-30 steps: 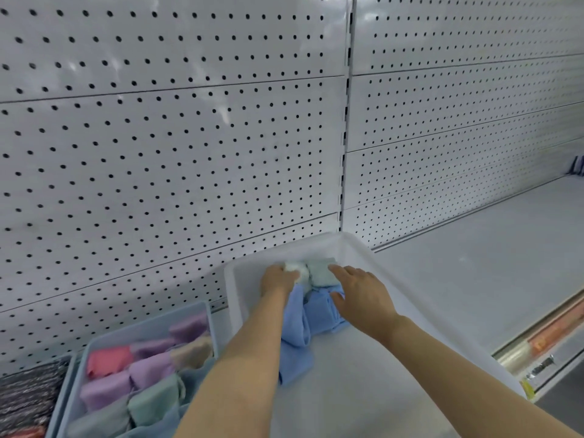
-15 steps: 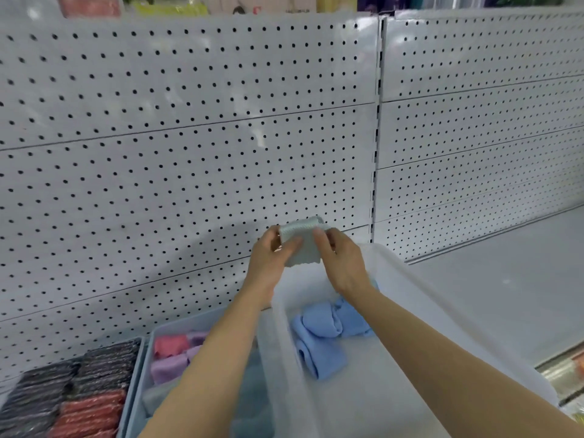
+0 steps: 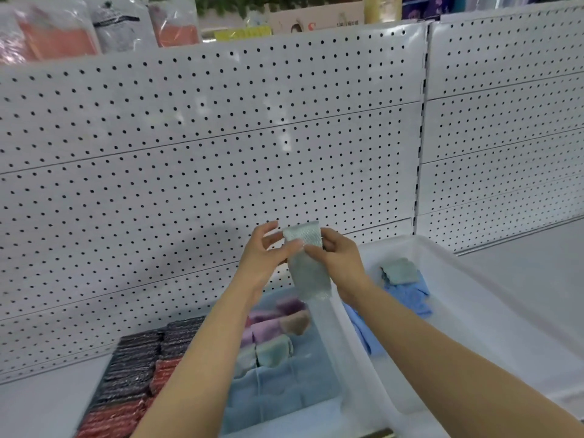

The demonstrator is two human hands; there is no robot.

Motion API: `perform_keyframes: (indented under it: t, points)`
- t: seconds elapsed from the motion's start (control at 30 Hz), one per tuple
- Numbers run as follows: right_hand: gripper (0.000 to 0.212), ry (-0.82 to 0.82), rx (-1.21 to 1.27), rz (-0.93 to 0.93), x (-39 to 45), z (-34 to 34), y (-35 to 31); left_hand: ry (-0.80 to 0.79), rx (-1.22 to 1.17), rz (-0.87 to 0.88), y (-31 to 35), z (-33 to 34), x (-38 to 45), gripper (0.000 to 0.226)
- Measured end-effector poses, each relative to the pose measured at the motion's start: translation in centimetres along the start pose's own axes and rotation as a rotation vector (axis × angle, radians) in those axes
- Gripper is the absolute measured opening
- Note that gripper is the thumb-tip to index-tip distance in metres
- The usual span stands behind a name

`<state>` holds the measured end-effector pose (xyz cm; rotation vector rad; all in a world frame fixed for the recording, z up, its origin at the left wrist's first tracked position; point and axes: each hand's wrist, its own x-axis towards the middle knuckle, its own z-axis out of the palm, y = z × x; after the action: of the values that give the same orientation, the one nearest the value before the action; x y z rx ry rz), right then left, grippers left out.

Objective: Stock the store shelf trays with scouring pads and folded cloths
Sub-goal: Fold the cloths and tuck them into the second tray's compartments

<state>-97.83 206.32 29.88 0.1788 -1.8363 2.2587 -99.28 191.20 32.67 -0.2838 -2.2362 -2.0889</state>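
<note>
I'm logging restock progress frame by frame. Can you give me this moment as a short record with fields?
held item: pale green cloth, hanging down, above the trays
left hand: pinches the cloth's upper left side
right hand: pinches its upper right side
white bin: blue cloths and one grey-green cloth
blue tray: folded pastel cloths
far left: dark and red scouring pads

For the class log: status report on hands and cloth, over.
Left hand and right hand both pinch pale green cloth, held up over blue tray. More cloths in white bin. Nothing in the way.
</note>
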Motion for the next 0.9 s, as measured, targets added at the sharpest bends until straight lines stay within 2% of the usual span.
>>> perform_keyframes:
  t: [0.07, 0.17, 0.27, 0.4, 0.5, 0.57, 0.63, 0.7, 0.77, 0.83, 0.9]
  points:
    - [0.023, -0.013, 0.012, 0.014, -0.4, 0.7, 0.3, -0.026, 0.049, -0.042, 0.0, -1.0, -0.1, 0.058]
    - [0.018, -0.021, -0.013, 0.008, -0.8, 1.3, 0.7, -0.039, 0.127, 0.027, 0.0, -2.2, -0.4, 0.025]
    - [0.018, -0.055, -0.020, 0.038, -1.1, 1.6, 1.0, -0.031, 0.070, 0.046, 0.3, -3.1, -0.5, 0.011]
    - [0.014, -0.103, -0.018, 0.079, -1.5, 2.4, 1.5, 0.019, -0.011, -0.019, 0.7, -3.6, -0.8, 0.014]
    - [0.014, -0.020, 0.052, 0.125, -1.6, 3.1, 1.5, -0.066, 0.072, -0.171, -0.1, -3.8, -1.5, 0.041]
    - [0.027, 0.070, -0.020, 0.159, -1.6, 3.4, 1.5, -0.122, 0.061, -0.197, -1.2, -4.0, -2.0, 0.053]
    - [0.047, 0.104, -0.088, 0.177, -1.3, 3.1, 1.9, -0.107, 0.067, -0.148, -2.4, -4.1, -2.2, 0.066]
    - [0.068, 0.017, -0.103, 0.181, -1.2, 2.8, 2.2, -0.073, 0.170, -0.062, -3.3, -4.4, -1.9, 0.059]
    - [0.077, -0.106, -0.186, 0.180, -1.2, 2.4, 2.6, -0.073, 0.251, -0.006, -4.0, -4.7, -1.7, 0.048]
    - [0.068, -0.134, -0.347, 0.151, -1.1, 2.2, 2.9, -0.070, 0.363, 0.034, -4.6, -5.0, -1.7, 0.044]
    - [0.044, -0.089, -0.620, 0.069, -1.0, 2.2, 3.2, -0.035, 0.613, 0.109, -5.5, -5.0, -1.7, 0.033]
